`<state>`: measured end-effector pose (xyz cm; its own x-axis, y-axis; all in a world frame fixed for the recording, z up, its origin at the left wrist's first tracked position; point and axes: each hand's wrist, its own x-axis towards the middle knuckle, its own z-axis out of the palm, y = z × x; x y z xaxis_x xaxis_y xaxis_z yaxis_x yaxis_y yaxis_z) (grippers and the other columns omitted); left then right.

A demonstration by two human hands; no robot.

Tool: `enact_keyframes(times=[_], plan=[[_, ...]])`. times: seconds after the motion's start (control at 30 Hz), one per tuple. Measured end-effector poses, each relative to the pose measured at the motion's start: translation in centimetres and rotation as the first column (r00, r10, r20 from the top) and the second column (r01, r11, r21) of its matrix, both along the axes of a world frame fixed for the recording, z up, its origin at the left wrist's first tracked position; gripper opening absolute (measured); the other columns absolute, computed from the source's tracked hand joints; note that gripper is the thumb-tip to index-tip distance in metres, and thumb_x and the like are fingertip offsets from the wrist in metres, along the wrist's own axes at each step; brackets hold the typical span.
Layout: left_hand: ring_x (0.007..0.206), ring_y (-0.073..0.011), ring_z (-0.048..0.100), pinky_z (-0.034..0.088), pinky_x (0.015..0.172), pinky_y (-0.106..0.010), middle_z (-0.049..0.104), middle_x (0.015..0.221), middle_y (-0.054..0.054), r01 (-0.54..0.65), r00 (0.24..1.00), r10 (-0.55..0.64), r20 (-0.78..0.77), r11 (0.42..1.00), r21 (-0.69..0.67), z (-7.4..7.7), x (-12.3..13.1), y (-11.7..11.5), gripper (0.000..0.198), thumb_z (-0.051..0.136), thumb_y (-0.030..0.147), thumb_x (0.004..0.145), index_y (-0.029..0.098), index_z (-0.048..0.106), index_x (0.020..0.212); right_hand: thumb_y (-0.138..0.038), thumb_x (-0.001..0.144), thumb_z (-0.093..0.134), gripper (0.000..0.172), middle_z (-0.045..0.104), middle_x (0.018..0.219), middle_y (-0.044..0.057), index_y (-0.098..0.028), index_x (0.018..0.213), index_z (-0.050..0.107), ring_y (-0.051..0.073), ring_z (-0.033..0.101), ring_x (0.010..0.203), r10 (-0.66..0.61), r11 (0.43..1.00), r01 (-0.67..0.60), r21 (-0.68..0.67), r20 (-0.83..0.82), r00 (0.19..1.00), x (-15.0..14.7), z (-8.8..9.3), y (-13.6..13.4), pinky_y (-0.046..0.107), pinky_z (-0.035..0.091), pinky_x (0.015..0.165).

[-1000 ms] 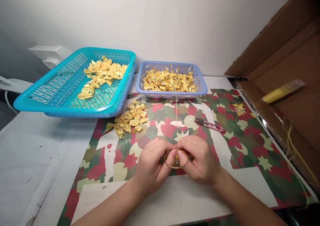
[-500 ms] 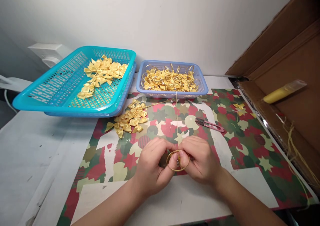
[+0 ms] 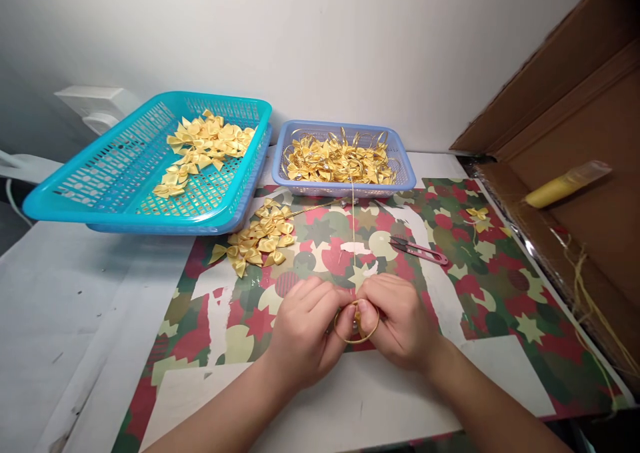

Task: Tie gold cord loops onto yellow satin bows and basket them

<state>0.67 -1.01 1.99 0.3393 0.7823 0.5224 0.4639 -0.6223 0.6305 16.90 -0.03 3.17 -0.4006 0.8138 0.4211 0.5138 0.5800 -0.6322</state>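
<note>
My left hand (image 3: 311,329) and my right hand (image 3: 400,319) meet at the front of the table, fingers curled and thumbs side by side. Between them they pinch a thin gold ring-shaped loop (image 3: 357,341), which circles my thumb tips. Something small and yellow shows inside the loop, mostly covered by the thumbs. A thin gold cord (image 3: 354,233) runs from my fingers straight away toward the blue-violet basket. Left of the cord lies a pile of yellow ribbon bows (image 3: 265,236). Pink thread snips (image 3: 419,249) rest on the patterned paper, beyond my right hand.
A turquoise basket (image 3: 125,219) with yellow bows stands at the back left, stacked on a blue one. Behind the cord, a blue-violet basket (image 3: 345,187) holds bows with gold loops. A cardboard box (image 3: 565,106), with a yellow-filled tube (image 3: 567,183), borders the right side.
Both hands keep their place and grip. My left thumb has shifted slightly, and the loop between the thumbs has tilted a little. Nothing else visibly moves.
</note>
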Motion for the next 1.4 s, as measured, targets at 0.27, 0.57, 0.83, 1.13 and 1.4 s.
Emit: enact_keyframes(times=[0.27, 0.57, 0.83, 1.13, 1.4], plan=[[0.063, -0.0138, 0.048, 0.037, 0.062, -0.027, 0.061, 0.067, -0.001, -0.003, 0.998, 0.013, 0.063, 0.987, -0.158, 0.3, -0.1, 0.1, 0.014, 0.05, 0.012, 0.09, 0.018, 0.059, 0.081, -0.017, 0.087, 0.04, 0.023, 0.049, 0.057, -0.001, -0.018, 0.065, 0.047, 0.012, 0.041, 0.054, 0.02, 0.999, -0.017, -0.045, 0.085, 0.996, 0.9, 0.3, 0.4, 0.028, 0.027, 0.056], [0.063, -0.014, 0.048, 0.037, 0.063, -0.028, 0.06, 0.066, 0.0, 0.025, 0.997, -0.004, 0.079, 0.962, -0.271, 0.2, 0.0, 0.1, 0.02, 0.047, 0.017, 0.093, 0.018, 0.058, 0.077, -0.015, 0.089, 0.04, 0.027, 0.048, 0.055, -0.002, -0.018, 0.062, 0.045, 0.011, 0.038, 0.052, 0.035, 0.999, -0.034, -0.013, 0.135, 0.99, 1.1, 0.2, 0.5, 0.028, 0.025, 0.055], [0.062, -0.0141, 0.047, 0.037, 0.063, -0.029, 0.059, 0.065, 0.0, 0.032, 0.998, -0.018, 0.052, 0.959, -0.283, 0.2, 0.0, 0.1, 0.019, 0.047, 0.018, 0.093, 0.018, 0.059, 0.078, -0.016, 0.089, 0.041, 0.026, 0.045, 0.055, -0.002, -0.018, 0.063, 0.042, 0.011, 0.036, 0.052, 0.024, 1.0, -0.021, -0.023, 0.139, 0.99, 1.3, 0.1, 0.5, 0.027, 0.025, 0.055], [0.062, -0.0143, 0.047, 0.037, 0.063, -0.029, 0.057, 0.064, 0.0, 0.024, 0.999, -0.013, 0.039, 0.95, -0.311, 0.2, 0.0, 0.1, 0.021, 0.046, 0.02, 0.094, 0.018, 0.058, 0.077, -0.02, 0.091, 0.039, 0.029, 0.046, 0.056, -0.002, -0.018, 0.062, 0.041, 0.011, 0.038, 0.053, 0.101, 0.975, -0.075, -0.211, 0.116, 0.988, 1.6, 0.3, 0.7, 0.027, 0.026, 0.056], [0.062, -0.0141, 0.047, 0.037, 0.062, -0.029, 0.059, 0.065, 0.0, 0.043, 0.999, -0.031, 0.043, 0.946, -0.322, 0.3, 0.1, 0.1, 0.022, 0.045, 0.02, 0.094, 0.02, 0.055, 0.075, -0.02, 0.09, 0.04, 0.029, 0.044, 0.055, -0.003, -0.019, 0.062, 0.04, 0.011, 0.036, 0.053, 0.111, 0.969, -0.089, -0.233, 0.084, 0.99, 1.4, 0.0, 0.7, 0.027, 0.026, 0.056]])
